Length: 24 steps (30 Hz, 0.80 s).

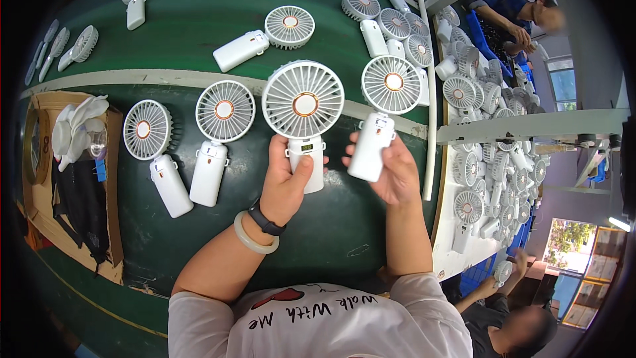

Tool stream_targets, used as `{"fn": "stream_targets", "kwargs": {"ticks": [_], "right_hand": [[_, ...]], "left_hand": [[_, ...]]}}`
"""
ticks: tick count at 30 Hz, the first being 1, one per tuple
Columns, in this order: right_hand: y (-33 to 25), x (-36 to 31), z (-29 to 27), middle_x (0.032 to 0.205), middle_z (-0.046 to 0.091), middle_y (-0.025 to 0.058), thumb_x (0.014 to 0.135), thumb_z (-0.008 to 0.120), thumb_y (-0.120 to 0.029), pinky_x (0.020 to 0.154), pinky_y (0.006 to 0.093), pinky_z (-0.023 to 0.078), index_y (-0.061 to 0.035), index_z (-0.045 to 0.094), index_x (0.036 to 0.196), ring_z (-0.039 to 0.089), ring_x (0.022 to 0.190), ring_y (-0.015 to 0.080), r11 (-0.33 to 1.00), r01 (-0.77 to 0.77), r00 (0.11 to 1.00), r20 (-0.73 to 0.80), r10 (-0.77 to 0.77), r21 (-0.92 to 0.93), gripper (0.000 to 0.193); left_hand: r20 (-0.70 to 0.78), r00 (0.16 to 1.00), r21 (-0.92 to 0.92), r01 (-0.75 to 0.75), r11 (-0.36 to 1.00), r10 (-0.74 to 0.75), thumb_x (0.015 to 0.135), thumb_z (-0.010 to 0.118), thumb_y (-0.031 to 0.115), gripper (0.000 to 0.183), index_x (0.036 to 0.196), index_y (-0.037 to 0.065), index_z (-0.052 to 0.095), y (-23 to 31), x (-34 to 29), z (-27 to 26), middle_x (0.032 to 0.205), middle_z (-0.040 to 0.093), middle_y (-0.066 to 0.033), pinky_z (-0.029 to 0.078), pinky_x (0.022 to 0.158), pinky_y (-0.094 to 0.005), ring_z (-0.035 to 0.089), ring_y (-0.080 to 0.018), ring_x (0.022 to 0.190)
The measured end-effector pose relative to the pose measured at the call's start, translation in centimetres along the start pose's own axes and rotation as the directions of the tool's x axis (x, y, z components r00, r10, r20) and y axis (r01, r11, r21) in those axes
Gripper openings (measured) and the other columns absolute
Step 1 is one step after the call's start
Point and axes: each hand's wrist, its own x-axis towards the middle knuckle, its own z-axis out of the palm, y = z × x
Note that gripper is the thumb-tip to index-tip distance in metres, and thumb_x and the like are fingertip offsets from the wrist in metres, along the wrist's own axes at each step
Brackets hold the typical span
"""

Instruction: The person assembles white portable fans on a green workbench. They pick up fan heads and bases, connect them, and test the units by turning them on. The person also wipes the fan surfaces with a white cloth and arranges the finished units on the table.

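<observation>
My left hand (285,185) is closed around the handle of a white handheld fan (304,105). Its thumb presses the front of the handle, just below a small lit display. The fan stands upright with its round grille facing me. In my right hand (399,176) is a second handheld fan (371,149), its handle tilted and gripped between thumb and fingers. To the left of my hands, two more white fans, one leaning (170,185) and one nearer (209,174), lie on the dark green bench (311,245).
Beyond the bench runs a green belt (192,33) with several fans on it. A cardboard box (114,225) with gloves and a black cloth bag stands at left. At right, many fans crowd a white table (454,252); two people (497,20) work around it.
</observation>
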Motion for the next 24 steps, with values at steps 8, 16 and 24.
{"fn": "stream_targets", "kwargs": {"ticks": [8, 16, 24], "right_hand": [[2.3, 2.7, -0.7, 0.098, 0.06, 0.0124, 0.084, 0.06, -0.013, 0.067, 0.0319, 0.053, -0.0018, 0.043, 0.12, 0.063, 0.074, 0.0203, 0.977, 0.053, 0.992, -0.103, -0.075, -0.204, 0.042], [2.5, 3.0, -1.3, 0.099, 0.062, 0.0097, 0.084, 0.061, -0.012, 0.073, 0.0297, 0.051, 0.0003, 0.048, 0.119, 0.063, 0.082, 0.0167, 0.964, 0.003, 0.988, -0.147, -0.044, -0.266, 0.039], [2.7, 3.1, -1.7, 0.101, 0.063, 0.0127, 0.081, 0.062, -0.008, 0.081, 0.033, 0.05, 0.0015, 0.049, 0.117, 0.063, 0.089, 0.0196, 0.931, 0.034, 0.977, -0.185, -0.108, -0.364, 0.039]], "left_hand": [[-0.066, 0.998, 0.016, 0.0, 1.0, 0.001, 0.095, 0.047, 0.017, 0.041, 0.128, 0.007, 0.026, 0.3, 0.2, 0.0, 0.112, 0.052, -0.0103, 0.051, 0.08, -0.0333, 0.058, -0.0173, 0.095], [0.021, 0.999, -0.025, 0.036, 0.999, -0.036, 0.094, 0.048, 0.028, 0.047, 0.131, 0.012, 0.023, -0.2, -0.3, -0.3, 0.111, 0.052, -0.0114, 0.056, 0.068, -0.0353, 0.061, -0.0206, 0.086], [-0.111, 0.948, -0.035, 0.297, 0.954, -0.3, 0.07, 0.069, -0.007, 0.045, 0.107, 0.004, 0.045, 0.4, 0.1, -0.3, 0.094, 0.056, -0.0094, 0.055, 0.055, -0.0307, 0.062, -0.0176, 0.073]]}}
